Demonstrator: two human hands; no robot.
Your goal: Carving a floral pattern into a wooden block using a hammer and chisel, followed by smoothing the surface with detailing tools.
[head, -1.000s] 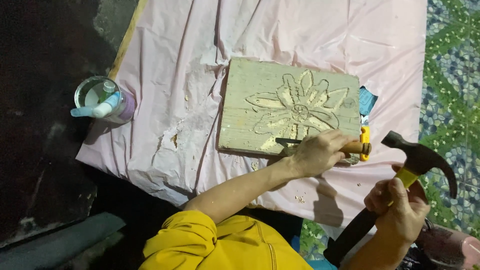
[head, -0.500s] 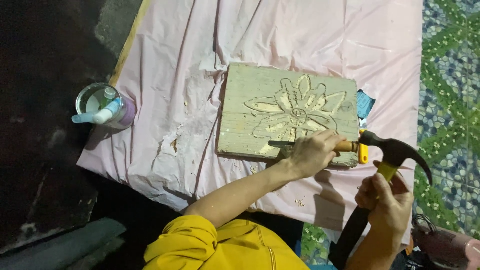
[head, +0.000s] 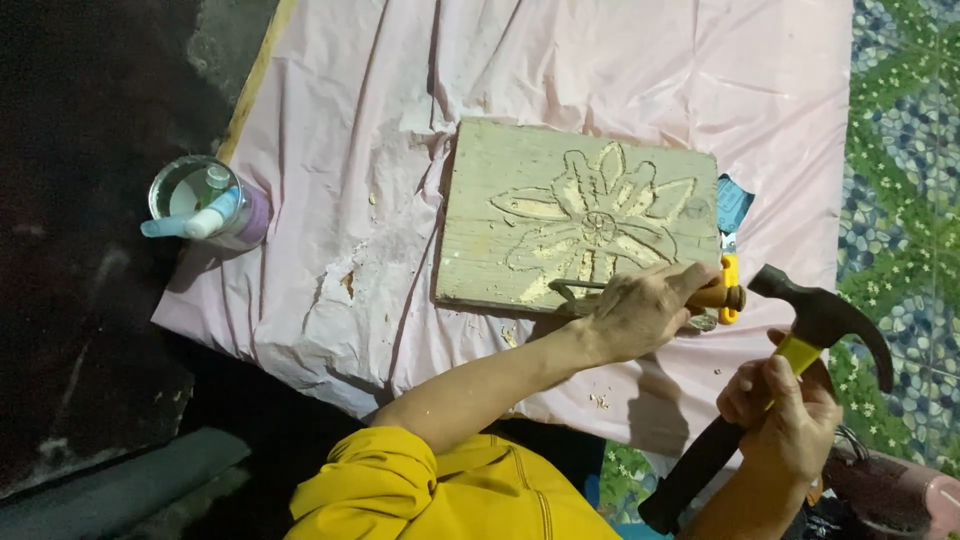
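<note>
A pink plastic sheet (head: 640,90), wrinkled and torn near its lower left part, is spread over a work surface, with dark ground to the left of the frame and green patterned tiles (head: 900,180) along the right edge. A wooden board (head: 500,240) carved with a flower outline is laid in the middle of the frame on the sheet. A chisel (head: 720,296) with a wooden handle is held by the left hand (head: 640,315), which is closed around it, its metal end laid at the board's lower edge. A claw hammer (head: 800,345) is gripped by the right hand (head: 785,420) at lower right, the fingers wrapped around its yellow and black handle just below the head, which is raised close beside the chisel's butt end without touching it.

The board is judged stiff and fairly heavy, unlikely to slide easily. The chisel is judged light and rigid, best taken by the handle, well clear of its edge. The hammer is judged head-heavy, more steadily controlled when held near the head.

A clear cup (head: 195,200) holding a white tube is set at the left of the frame. Wood chips (head: 600,400) are scattered on the sheet.
</note>
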